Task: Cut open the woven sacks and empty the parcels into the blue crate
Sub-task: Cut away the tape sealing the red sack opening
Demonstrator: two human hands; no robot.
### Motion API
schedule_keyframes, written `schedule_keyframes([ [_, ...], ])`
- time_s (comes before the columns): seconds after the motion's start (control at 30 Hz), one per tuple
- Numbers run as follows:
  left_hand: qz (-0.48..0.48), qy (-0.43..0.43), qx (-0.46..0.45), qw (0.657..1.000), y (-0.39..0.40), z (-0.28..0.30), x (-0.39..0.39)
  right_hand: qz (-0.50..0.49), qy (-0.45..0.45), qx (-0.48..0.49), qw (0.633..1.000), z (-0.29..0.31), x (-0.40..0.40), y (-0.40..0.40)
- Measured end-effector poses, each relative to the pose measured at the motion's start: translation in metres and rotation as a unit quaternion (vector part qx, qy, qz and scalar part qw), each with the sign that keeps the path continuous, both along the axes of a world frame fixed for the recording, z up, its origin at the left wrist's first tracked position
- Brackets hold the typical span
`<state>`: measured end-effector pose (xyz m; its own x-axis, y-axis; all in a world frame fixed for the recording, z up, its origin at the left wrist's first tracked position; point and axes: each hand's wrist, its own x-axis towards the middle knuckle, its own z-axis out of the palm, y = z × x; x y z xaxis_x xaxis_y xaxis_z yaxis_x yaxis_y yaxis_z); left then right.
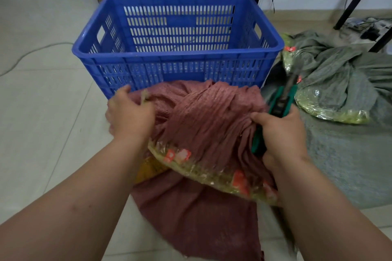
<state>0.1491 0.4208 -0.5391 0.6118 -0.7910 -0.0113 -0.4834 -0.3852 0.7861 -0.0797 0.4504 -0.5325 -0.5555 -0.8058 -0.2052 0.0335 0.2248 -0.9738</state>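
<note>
Both forearms reach forward toward the blue crate (176, 55). Just in front of its near wall lies the dusty-red woven sack (203, 116), bunched into folds on the floor. The left hand (129, 116) pinches a gathered edge of the weave at the crate's near-left corner, probably to lift the mouth. The right hand (280, 131) grips both cloth and a green-handled cutter (283, 99), blade pointing away toward the crate's right side, so the tool stays ready while pulling. A clear parcel (212, 169) with yellowish contents and red labels pokes from the sack, nearer the person than the crate. Right of the crate, green sacks (343, 70) lie slack with parcels showing.
</note>
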Motion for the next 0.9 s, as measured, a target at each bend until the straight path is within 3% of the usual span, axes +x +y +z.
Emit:
schedule_keyframes([
  [0.07, 0.027, 0.175, 0.072, 0.982, 0.006, -0.018, 0.009, -0.06, -0.102, -0.013, 0.993, -0.002, -0.007, -0.005],
  [0.13, 0.017, 0.367, 0.147, 0.918, 0.017, -0.026, 0.006, -0.097, -0.184, -0.007, 0.978, -0.007, -0.011, -0.009],
  [0.23, -0.035, 0.496, 0.216, 0.841, 0.029, -0.022, -0.008, -0.107, -0.238, 0.001, 0.965, -0.013, -0.01, -0.01],
  [0.3, -0.069, 0.507, 0.18, 0.84, 0.026, -0.02, -0.012, -0.086, -0.148, -0.002, 0.985, -0.014, -0.008, -0.009],
  [0.37, -0.088, 0.478, 0.1, 0.868, 0.017, -0.011, -0.012, -0.04, 0.097, 0.031, 0.994, -0.009, -0.007, -0.005],
  [0.43, -0.118, 0.449, 0.051, 0.884, 0.009, 0.002, -0.016, -0.019, 0.333, 0.024, 0.942, 0.005, -0.008, -0.001],
  [0.47, -0.139, 0.441, 0.032, 0.886, 0.007, 0.009, -0.02, -0.011, 0.379, -0.015, 0.925, 0.015, -0.004, 0.001],
  [0.6, -0.227, 0.396, -0.021, 0.889, 0.002, 0.028, -0.036, 0.097, 0.301, -0.12, 0.941, 0.05, 0.023, 0.005],
  [0.77, -0.346, 0.398, 0.002, 0.85, 0.008, 0.049, -0.052, 0.204, 0.252, -0.054, 0.944, 0.054, 0.038, 0.004],
  [0.9, -0.367, 0.407, 0.042, 0.835, 0.011, 0.052, -0.051, 0.197, 0.096, -0.021, 0.975, 0.058, 0.035, 0.002],
])
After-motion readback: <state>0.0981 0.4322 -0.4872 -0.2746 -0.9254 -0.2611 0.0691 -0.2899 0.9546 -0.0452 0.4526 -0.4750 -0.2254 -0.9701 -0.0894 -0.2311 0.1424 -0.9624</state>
